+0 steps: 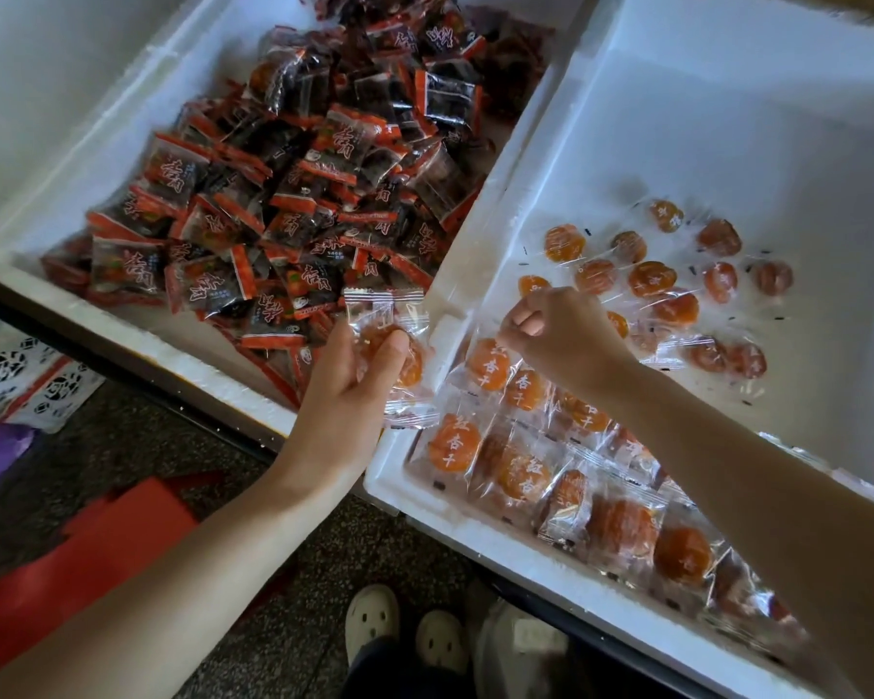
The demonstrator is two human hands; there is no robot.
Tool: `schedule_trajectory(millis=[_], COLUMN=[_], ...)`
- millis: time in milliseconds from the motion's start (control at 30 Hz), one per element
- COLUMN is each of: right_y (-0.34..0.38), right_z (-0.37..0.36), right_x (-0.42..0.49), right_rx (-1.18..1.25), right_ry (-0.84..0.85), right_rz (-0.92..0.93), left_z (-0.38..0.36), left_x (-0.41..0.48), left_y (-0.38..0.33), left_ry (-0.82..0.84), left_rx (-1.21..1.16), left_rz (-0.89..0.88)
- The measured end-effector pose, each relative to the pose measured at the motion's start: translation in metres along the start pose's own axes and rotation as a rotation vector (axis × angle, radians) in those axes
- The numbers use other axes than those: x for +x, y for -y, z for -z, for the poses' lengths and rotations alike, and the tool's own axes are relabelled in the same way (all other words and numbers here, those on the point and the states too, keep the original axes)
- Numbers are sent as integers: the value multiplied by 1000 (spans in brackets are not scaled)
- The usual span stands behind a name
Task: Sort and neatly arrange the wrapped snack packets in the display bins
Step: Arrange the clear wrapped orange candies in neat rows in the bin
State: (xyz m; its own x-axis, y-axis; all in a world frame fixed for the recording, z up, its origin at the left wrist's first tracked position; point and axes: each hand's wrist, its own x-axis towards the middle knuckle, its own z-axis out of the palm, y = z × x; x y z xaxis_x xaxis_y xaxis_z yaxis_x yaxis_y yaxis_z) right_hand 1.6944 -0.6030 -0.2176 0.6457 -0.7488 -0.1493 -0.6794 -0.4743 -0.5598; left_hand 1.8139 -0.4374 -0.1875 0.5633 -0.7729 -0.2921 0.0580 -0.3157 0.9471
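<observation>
Holding, left hand (354, 380): thumb and fingers curled round a small stack of clear packets (389, 320), orange fruit inside, centre of frame, above the wall between the two bins.
Right hand (556, 330): fingers curled in, over the near-left part of the right bin; cannot tell if it pinches a wrapper.
Right bin (727, 118): white foam, right half of frame; rowed packets (520, 471) overlap along its lower edge, loose packets (647, 280) scattered mid-bin.
Left bin (122, 118): white foam, upper left; heaped with dark red-edged packets (283, 194).
Floor (273, 623): speckled; red sheet (97, 547) lower left, pale shoes (374, 618) bottom centre.
</observation>
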Motion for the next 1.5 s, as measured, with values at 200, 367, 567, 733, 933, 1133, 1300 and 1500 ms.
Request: schedule_trajectory(millis=[200,367,567,733,933,1133,1300,1500], right_y=[-1,3,30,8,-45,-65,-59,-57], right_z=[-12,-8,18,33,54,27,4,3], right_x=[4,-11,-63,-70,-85,-125,-129,-133], right_rx=[2,-31,540,660,509,283,254,58], right_ry=[-101,-181,115,59,-140,73,94,30], right_rz=[-23,47,28,-156,-187,-214,-178,-185], left_z=[-7,-10,-20,-35,-44,-58,-72,-80], left_x=[-3,-7,-10,-10,-7,-9,-15,-20], left_y=[4,1,-5,-1,-4,-6,-6,-3], left_ry=[52,98,239,334,267,283,314,341], left_rx=[-5,55,148,157,190,156,166,98], left_rz=[9,27,22,39,24,102,110,101])
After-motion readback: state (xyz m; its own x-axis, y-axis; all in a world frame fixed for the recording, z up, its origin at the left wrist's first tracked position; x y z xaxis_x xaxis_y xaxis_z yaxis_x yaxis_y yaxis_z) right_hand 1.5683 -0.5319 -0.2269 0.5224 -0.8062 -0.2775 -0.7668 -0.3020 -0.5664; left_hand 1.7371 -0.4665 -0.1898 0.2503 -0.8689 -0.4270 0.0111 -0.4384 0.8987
